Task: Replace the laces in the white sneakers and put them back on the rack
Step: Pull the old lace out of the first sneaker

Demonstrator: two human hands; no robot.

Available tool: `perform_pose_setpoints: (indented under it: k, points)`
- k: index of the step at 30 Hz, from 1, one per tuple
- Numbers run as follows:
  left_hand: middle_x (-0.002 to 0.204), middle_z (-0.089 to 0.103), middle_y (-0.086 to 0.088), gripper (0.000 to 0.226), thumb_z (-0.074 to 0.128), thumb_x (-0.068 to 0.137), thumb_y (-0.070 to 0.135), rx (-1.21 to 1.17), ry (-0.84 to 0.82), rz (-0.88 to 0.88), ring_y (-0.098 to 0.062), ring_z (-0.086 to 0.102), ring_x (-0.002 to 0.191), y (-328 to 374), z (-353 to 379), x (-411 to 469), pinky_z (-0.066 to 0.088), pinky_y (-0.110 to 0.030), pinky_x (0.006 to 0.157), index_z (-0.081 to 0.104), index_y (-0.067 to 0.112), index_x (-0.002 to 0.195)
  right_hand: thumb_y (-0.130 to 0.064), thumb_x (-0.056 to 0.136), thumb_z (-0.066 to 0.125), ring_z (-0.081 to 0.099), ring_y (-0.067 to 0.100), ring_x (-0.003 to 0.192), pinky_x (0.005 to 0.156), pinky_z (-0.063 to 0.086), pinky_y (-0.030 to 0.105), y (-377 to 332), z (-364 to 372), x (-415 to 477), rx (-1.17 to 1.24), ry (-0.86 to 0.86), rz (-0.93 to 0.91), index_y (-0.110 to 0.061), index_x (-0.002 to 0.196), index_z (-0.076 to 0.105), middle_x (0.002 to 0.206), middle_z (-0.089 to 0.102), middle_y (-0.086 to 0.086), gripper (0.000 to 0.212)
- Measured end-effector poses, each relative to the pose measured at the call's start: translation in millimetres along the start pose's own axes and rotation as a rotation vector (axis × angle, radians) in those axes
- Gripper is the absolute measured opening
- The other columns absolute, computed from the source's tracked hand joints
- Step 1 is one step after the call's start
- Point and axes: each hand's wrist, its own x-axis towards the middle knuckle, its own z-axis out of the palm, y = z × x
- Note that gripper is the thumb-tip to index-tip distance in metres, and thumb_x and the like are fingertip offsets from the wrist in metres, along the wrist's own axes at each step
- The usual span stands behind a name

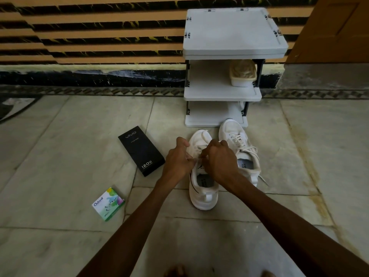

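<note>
— While the rack (pixel 222 94) stands just behind the pair on the floor (pixel 79 136), what could trip us up?
— We're at the nearer sneaker (pixel 200 193); the farther sneaker (pixel 232 134) looks laced. Our left hand (pixel 176 159) and right hand (pixel 219 159) each pinch the lace (pixel 205 133) above its opening. If we tug unevenly, one end could slip back out, or the ends finish unequal.
</note>
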Motion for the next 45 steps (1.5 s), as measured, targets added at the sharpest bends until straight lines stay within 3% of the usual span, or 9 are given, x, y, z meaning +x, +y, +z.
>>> perform_pose_setpoints:
  k: [4,7,11,18,23,28,32,39,45]
  points:
    - [0.096,0.064,-0.004,0.05,0.071,0.084,0.013,0.025,0.007,-0.023,-0.019,0.064,0.087,1.9,0.3,0.6,0.042,-0.016,0.057,0.036,0.022,0.119,-0.015,0.077,0.071,0.054,0.024,0.097,0.078,0.051,0.039,-3.3,-2.4,4.6,0.124,0.149,0.059,-0.012,0.089,0.07,0.1,0.063,0.005,0.012]
    - [0.098,0.063,-0.004,0.05,0.072,0.082,0.013,0.034,0.009,-0.034,-0.019,0.064,0.087,1.0,0.1,2.9,0.043,-0.015,0.055,0.037,0.022,0.117,-0.005,0.077,0.068,0.065,0.017,0.08,0.076,0.058,0.042,8.2,-23.4,21.7,0.748,0.371,0.345,-0.016,0.075,0.07,0.082,0.069,0.001,0.011]
    - [0.089,0.064,0.0,0.048,0.073,0.082,0.015,0.026,-0.003,-0.041,-0.014,0.063,0.081,-0.1,1.1,3.2,0.047,-0.017,0.056,0.037,0.024,0.112,-0.005,0.095,0.043,0.065,0.019,0.073,0.08,0.058,0.036,8.0,-41.3,27.2,1.705,0.056,0.656,-0.002,0.089,0.064,0.075,0.067,0.007,0.022]
    - [0.091,0.063,-0.001,0.049,0.073,0.081,0.014,0.024,0.022,-0.054,-0.016,0.062,0.082,1.2,1.4,0.7,0.041,-0.015,0.055,0.037,0.022,0.113,-0.033,0.093,0.059,0.065,0.025,0.088,0.08,0.052,0.035,9.5,-5.3,20.5,0.203,-0.084,0.076,-0.017,0.095,0.069,0.093,0.07,0.008,0.02]
    - [0.089,0.063,-0.001,0.048,0.074,0.08,0.015,0.034,0.022,-0.067,-0.017,0.062,0.083,3.5,1.1,1.5,0.047,-0.022,0.062,0.039,0.022,0.111,-0.026,0.09,0.059,0.064,0.026,0.095,0.088,0.049,0.039,-1.6,-11.9,15.0,-0.051,-0.118,-0.058,-0.016,0.101,0.07,0.102,0.068,0.007,0.019]
    - [0.089,0.063,-0.002,0.044,0.074,0.078,0.014,0.049,0.02,-0.054,-0.018,0.063,0.082,2.9,-1.2,1.9,0.053,-0.027,0.06,0.042,0.022,0.108,-0.002,0.09,0.052,0.062,0.017,0.083,0.079,0.057,0.036,15.8,-48.7,31.8,1.07,0.272,0.273,-0.016,0.079,0.062,0.088,0.063,0.003,0.02]
    - [0.089,0.062,-0.004,0.042,0.073,0.078,0.015,0.077,0.0,-0.034,-0.02,0.063,0.081,7.1,-0.9,0.7,0.057,-0.033,0.066,0.042,0.02,0.106,-0.006,0.095,0.037,0.056,0.021,0.071,0.078,0.058,0.038,16.1,-66.8,31.6,1.871,0.058,0.452,-0.01,0.084,0.05,0.075,0.055,0.007,0.018]
    - [0.089,0.063,-0.002,0.042,0.073,0.079,0.014,0.073,0.007,-0.064,-0.018,0.063,0.081,8.9,-1.1,0.4,0.054,-0.028,0.064,0.042,0.021,0.106,-0.031,0.094,0.056,0.064,0.026,0.08,0.067,0.048,0.03,16.1,-11.6,15.0,0.141,-0.065,-0.049,-0.014,0.102,0.065,0.089,0.067,0.01,0.021]
    - [0.089,0.062,-0.003,0.04,0.072,0.079,0.012,0.071,0.034,-0.068,-0.018,0.062,0.08,8.4,1.8,-0.3,0.053,-0.027,0.062,0.043,0.021,0.105,-0.012,0.081,0.067,0.063,0.022,0.081,0.066,0.048,0.029,11.7,-16.8,16.7,0.179,0.041,-0.087,-0.013,0.082,0.071,0.093,0.064,0.006,0.004]
